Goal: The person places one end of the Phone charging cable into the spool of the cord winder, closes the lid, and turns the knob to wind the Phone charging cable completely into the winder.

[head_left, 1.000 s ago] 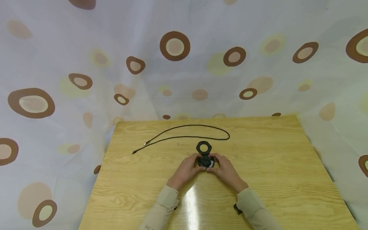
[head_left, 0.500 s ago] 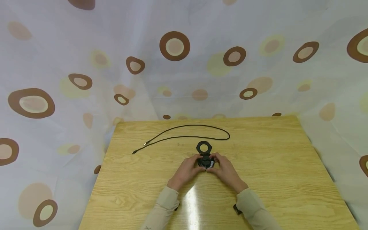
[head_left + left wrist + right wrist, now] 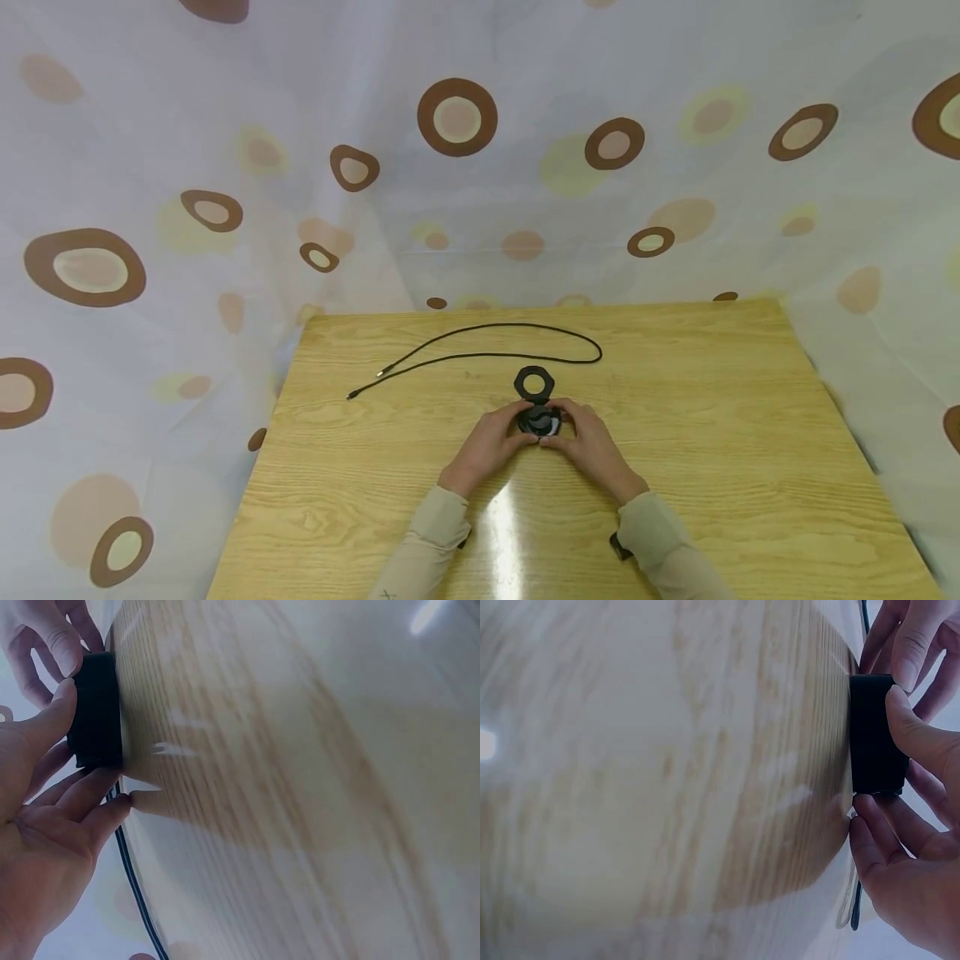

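Black case (image 3: pixel 540 423), held from both sides
I watch the left hand (image 3: pixel 486 446) and right hand (image 3: pixel 592 446) pinch it on the tabletop (image 3: pixel 735 433), just beside the ring (image 3: pixel 519 384); grip matches a second ago, suggesting steadying.

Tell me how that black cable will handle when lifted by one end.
The black cable looks thin, so it is probably light. Its long, smooth bend suggests it is flexible, likely sagging rather than staying straight.

Left hand (image 3: pixel 486 446) and right hand (image 3: pixel 592 447) partly hide the black case (image 3: pixel 539 419), its insides seemingly too small to tell; the bottom edge cuts both sleeves (image 3: pixel 420 542).
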`<state>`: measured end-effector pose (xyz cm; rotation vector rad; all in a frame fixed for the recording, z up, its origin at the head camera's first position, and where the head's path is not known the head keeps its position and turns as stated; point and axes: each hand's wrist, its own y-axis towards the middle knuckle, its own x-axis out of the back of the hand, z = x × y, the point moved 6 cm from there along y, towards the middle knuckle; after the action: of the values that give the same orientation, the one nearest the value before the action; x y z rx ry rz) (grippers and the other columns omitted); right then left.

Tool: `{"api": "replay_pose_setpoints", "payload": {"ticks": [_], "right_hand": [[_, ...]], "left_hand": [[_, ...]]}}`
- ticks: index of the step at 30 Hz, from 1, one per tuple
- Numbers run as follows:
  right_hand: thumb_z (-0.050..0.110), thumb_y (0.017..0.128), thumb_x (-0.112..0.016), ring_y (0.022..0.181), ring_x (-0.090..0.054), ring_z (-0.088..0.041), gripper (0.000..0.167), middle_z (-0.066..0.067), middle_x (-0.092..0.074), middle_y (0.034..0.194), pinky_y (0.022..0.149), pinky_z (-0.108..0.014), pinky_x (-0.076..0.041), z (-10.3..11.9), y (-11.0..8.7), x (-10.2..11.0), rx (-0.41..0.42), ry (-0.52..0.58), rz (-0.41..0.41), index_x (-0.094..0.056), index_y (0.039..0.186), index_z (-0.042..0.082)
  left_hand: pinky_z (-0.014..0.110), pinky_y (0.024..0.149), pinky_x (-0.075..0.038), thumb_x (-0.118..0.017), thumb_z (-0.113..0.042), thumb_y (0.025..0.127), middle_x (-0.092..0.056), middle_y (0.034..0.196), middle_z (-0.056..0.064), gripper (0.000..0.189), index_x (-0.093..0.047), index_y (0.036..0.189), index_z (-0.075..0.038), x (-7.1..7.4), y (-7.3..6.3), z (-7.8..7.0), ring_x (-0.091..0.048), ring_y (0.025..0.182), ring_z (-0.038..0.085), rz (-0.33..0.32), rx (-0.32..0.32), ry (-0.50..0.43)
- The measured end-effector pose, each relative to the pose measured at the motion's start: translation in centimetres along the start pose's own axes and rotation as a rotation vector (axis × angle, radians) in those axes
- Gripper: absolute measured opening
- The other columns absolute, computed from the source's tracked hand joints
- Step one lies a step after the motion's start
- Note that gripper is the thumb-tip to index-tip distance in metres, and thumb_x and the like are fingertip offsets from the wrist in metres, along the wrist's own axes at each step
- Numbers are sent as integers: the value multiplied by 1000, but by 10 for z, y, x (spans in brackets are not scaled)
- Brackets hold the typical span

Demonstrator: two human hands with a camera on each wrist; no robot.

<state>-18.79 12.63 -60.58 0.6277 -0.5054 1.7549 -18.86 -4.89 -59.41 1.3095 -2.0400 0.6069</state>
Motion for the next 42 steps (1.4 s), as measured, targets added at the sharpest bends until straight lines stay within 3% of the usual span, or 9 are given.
{"api": "replay_pose_setpoints", "payload": {"ticks": [8, 21, 27, 31, 39, 42], "right_hand": [[28, 91, -85, 118, -62, -35, 59, -17, -67, 140, 102, -58, -51, 0, -2, 0, 1, 6, -13, -61, 142, 12], [27, 93, -83, 131, -62, -40, 79, -20, -56, 154, 110, -59, -50, -3, -3, -1, -24, 73, 35, -42, 158, 6], [28, 94, -83, 134, -61, -39, 90, -20, -53, 159, 113, -61, -47, 0, -2, 6, -31, 104, 122, -30, 164, 5], [22, 95, -81, 132, -63, -38, 87, -19, -52, 160, 114, -62, -46, 3, 1, 14, -23, 113, 177, -31, 164, 6], [19, 95, -81, 130, -63, -42, 85, -26, -55, 154, 113, -62, -47, 4, 9, 20, 44, 75, 259, -33, 162, 2], [26, 98, -78, 132, -62, -43, 82, -26, -55, 154, 113, -62, -47, 5, 11, 22, 20, 73, 284, -33, 163, 2]], "left_hand": [[44, 115, -51, -71, -29, 102, -63, 151, 12, 55, -56, 152, -12, 0, 0, -1, -62, 138, 28, -5, -8, 11], [47, 120, -46, -69, -29, 104, -53, 160, 18, 70, -38, 163, -6, -4, 0, 2, -54, 147, 31, 20, 7, -45], [46, 121, -45, -64, -34, 106, -51, 161, 16, 69, -37, 164, -6, -1, -1, 5, -52, 149, 30, 28, 26, -77], [48, 123, -43, -61, -35, 109, -50, 163, 14, 64, -41, 162, -7, 6, -3, 10, -49, 151, 30, 15, 66, -95], [47, 122, -44, -55, -31, 112, -56, 157, 15, 52, -49, 156, -4, 21, -5, 22, -54, 147, 32, -36, 68, -22], [48, 122, -44, -54, -29, 112, -56, 157, 16, 50, -51, 154, -3, 25, -6, 26, -54, 147, 33, -46, 68, -13]]}}
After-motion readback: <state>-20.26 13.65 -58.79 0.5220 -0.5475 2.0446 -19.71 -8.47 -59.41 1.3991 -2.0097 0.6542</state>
